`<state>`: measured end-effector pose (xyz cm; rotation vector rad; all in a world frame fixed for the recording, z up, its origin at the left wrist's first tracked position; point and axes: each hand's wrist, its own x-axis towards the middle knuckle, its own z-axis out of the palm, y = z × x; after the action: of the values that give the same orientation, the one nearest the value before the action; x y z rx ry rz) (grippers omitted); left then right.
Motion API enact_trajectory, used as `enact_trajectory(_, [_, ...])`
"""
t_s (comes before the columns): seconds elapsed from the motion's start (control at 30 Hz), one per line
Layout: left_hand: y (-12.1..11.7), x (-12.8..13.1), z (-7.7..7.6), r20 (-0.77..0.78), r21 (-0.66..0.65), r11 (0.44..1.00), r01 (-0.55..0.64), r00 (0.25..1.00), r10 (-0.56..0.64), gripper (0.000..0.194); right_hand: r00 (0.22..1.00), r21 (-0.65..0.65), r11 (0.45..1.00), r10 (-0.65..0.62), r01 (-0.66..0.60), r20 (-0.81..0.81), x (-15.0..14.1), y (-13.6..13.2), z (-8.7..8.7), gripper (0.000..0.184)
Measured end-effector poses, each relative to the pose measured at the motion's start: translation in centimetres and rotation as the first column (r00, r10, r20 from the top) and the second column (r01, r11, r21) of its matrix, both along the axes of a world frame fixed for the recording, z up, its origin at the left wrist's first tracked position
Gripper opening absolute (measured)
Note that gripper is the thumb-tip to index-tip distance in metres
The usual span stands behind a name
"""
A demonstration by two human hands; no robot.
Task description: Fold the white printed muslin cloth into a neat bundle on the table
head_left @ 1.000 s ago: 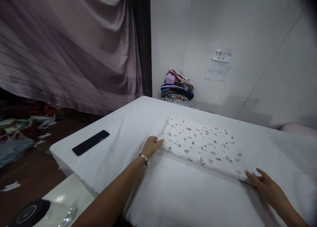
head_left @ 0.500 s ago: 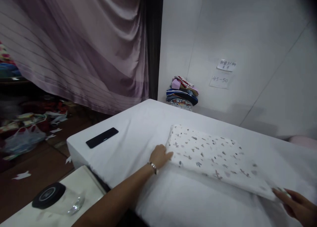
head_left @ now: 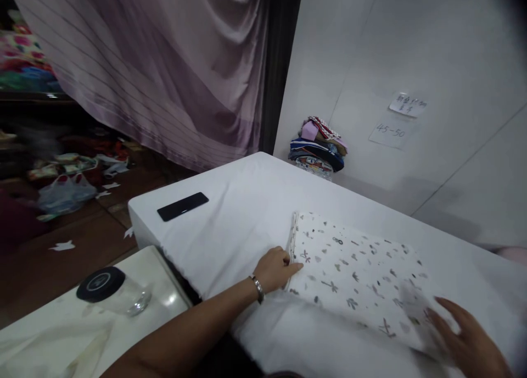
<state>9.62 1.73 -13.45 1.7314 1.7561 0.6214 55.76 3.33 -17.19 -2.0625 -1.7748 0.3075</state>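
A folded white cloth with small grey and dark prints (head_left: 354, 268) lies flat on the white-covered table (head_left: 242, 213). My left hand (head_left: 275, 269) rests at the cloth's near left corner, fingers curled against the folded edge, a bracelet on the wrist. My right hand (head_left: 469, 339) lies on the cloth's near right end with fingers stretched out; it is blurred.
A black phone (head_left: 183, 206) lies near the table's left corner. A glass jar with a black lid (head_left: 111, 290) lies on a lower white surface at the left. A stack of folded clothes (head_left: 319, 147) sits by the wall. Bags and scraps litter the floor.
The view has swung left and down. My right hand moved from the cloth's right edge up onto its near right end. My left hand stays at the left corner.
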Motion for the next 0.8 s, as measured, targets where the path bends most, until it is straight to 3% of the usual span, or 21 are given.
enact_trajectory(0.07, [-0.1, 0.4, -0.4, -0.007, 0.002, 1.0, 0.0, 1.0, 0.0, 0.037, 0.986, 0.075, 0.983, 0.168, -0.167, -0.006, -5.7, 0.0, 0.7, 0.05])
enact_trajectory(0.13, [-0.5, 0.7, -0.8, -0.039, 0.011, 1.0, 0.019, 0.999, -0.018, 0.034, 0.936, 0.062, 0.934, 0.351, -0.353, 0.032, -10.4, -0.5, 0.3, 0.049])
enact_trajectory(0.2, [-0.8, 0.5, -0.9, -0.085, 0.008, 0.999, 0.048, 0.995, -0.047, 0.033, 0.827, -0.005, 0.831, 0.555, -0.557, 0.096, -13.5, -1.2, -0.6, 0.051])
enact_trajectory(0.27, [-0.5, -0.1, -0.8, -0.118, -0.043, 0.995, 0.087, 0.989, -0.091, 0.037, 0.734, -0.07, 0.748, 0.662, -0.66, 0.15, -15.1, -1.8, -1.4, 0.054])
enact_trajectory(0.37, [1.5, -1.1, -0.2, -0.121, -0.103, 0.992, 0.074, 0.989, -0.086, 0.046, 0.702, -0.117, 0.724, 0.689, -0.68, 0.181, -15.7, -2.1, -1.1, 0.056])
enact_trajectory(0.47, [5.6, -1.7, 0.2, -0.079, -0.077, 0.997, -0.017, 0.997, 0.011, 0.046, 0.703, -0.098, 0.727, 0.684, -0.68, 0.194, -16.8, -2.1, 0.1, 0.058])
enact_trajectory(0.63, [12.7, -0.8, 0.0, -0.023, -0.127, 0.982, -0.141, 0.99, 0.139, 0.047, 0.56, -0.056, 0.595, 0.78, -0.801, 0.278, -19.9, -2.1, -0.5, 0.062])
enact_trajectory(0.73, [14.9, 0.1, -0.4, -0.03, -0.125, 0.974, -0.189, 0.982, 0.187, 0.046, 0.512, -0.039, 0.558, 0.785, -0.829, 0.349, -20.6, -2.2, -1.2, 0.062])
enact_trajectory(0.8, [15.6, 0.5, -0.7, -0.047, -0.104, 0.969, -0.226, 0.974, 0.222, 0.04, 0.506, -0.049, 0.553, 0.79, -0.832, 0.347, -20.9, -2.3, -0.7, 0.062])
